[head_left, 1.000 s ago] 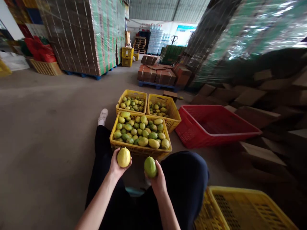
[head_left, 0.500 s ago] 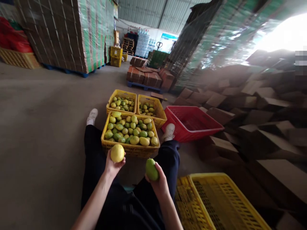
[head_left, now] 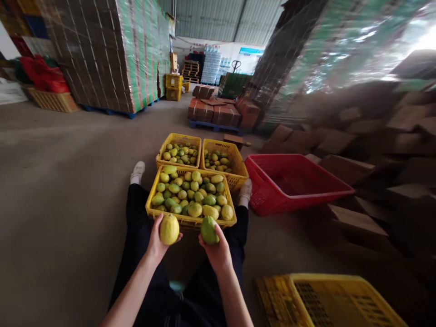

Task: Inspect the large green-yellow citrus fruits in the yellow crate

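I sit on the floor with my legs either side of a yellow crate full of green and yellow fruit. My left hand is closed round a yellow fruit, held just in front of the crate's near rim. My right hand grips a green fruit beside it, also at the near rim. Behind this crate stand two more yellow crates of fruit, one on the left and one on the right.
A red crate lies on the floor to the right. A yellow crate sits at the lower right. Cardboard boxes pile along the right. Wrapped pallet stacks rise at the left and far back.
The view swung right, then back left. My right hand brought the green fruit up and closer to the yellow one, both now near the crate's rim.
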Available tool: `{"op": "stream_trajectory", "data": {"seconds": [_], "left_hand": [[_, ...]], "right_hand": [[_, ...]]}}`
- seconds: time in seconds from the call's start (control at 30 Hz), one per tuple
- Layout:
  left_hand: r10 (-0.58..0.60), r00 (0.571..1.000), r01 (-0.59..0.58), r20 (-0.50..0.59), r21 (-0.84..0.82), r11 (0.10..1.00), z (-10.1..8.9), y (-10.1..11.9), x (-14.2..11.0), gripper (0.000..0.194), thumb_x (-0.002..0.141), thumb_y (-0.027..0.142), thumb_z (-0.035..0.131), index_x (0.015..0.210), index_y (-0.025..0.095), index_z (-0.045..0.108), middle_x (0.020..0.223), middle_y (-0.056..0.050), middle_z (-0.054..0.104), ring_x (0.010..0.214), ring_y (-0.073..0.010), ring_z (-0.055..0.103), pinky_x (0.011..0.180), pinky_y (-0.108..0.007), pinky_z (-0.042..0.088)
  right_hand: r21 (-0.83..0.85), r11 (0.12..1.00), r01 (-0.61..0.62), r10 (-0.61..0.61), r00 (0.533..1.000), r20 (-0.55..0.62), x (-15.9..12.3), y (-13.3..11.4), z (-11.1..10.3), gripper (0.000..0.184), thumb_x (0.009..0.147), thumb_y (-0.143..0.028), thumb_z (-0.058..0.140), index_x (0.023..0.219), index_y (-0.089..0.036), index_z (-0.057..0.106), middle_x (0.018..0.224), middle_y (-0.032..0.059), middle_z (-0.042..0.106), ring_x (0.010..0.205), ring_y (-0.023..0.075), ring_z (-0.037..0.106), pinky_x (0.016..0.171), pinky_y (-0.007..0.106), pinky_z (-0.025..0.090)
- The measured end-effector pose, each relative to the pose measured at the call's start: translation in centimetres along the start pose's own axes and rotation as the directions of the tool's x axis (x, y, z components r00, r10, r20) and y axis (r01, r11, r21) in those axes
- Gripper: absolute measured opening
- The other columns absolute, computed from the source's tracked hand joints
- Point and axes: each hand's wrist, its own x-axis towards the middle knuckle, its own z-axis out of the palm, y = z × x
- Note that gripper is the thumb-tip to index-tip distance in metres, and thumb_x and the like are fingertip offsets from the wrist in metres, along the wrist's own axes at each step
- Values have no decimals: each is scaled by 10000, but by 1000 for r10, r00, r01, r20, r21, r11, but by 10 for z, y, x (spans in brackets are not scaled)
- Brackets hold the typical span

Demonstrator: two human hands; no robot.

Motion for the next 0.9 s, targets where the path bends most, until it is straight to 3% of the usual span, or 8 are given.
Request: {"op": "stream_trajectory", "data": {"seconds": [0.13,0.33,0.43,0.53,0.7,0.8,0.9], "left_hand": [[45,998,-45,-39,-4,999,10,8,0,176,986,321,568,1028,166,640,702,-30,719,508,-204,690,506,-324,593],[105,991,-101,82,-44,994,35,19,28,183,958,299,591,987,144,683,772,-77,747,640,-203,726,551,-293,598],[92,981,-90,168,-19,996,38,20,41,300,948,407,620,941,122,713,750,-96,743,661,-200,716,550,-272,580],[104,961,-107,258,-4,994,37,20,48,330,876,449,714,961,130,739,817,-93,767,688,-211,721,576,-295,590],[175,922,-190,345,11,982,32,19,56,337,743,465,816,872,159,758,811,-62,764,696,-222,724,556,-295,576],[214,892,-255,398,53,965,28,19,59,362,696,500,826,753,154,740,746,-46,732,651,-195,697,530,-268,558],[184,887,-246,423,96,965,24,19,60,405,652,545,835,715,159,729,741,-49,719,642,-207,690,486,-278,547]], "right_hand": [[62,998,-16,16,1000,5,13,0,26,409,518,-378,941,814,-214,710,701,-28,725,544,133,615,437,222,452],[188,981,-56,77,991,-111,44,1,53,302,626,-390,856,847,-220,739,802,8,786,687,203,721,500,261,517],[199,979,-43,63,993,-96,57,7,54,284,650,-361,849,879,-210,776,888,18,801,815,199,732,654,283,586],[128,992,-2,1,1000,2,64,14,49,307,681,-426,855,876,-197,793,933,31,794,887,196,718,785,293,594],[-13,999,36,-34,994,102,65,22,42,462,703,-642,826,861,-209,794,800,20,729,733,194,672,681,326,579],[-61,996,69,-62,992,108,62,23,42,487,696,-682,812,791,-206,782,745,23,707,697,188,650,647,311,552],[-108,988,114,-98,986,136,59,24,44,492,720,-695,782,733,-204,762,727,35,711,698,188,647,631,293,524]]}}
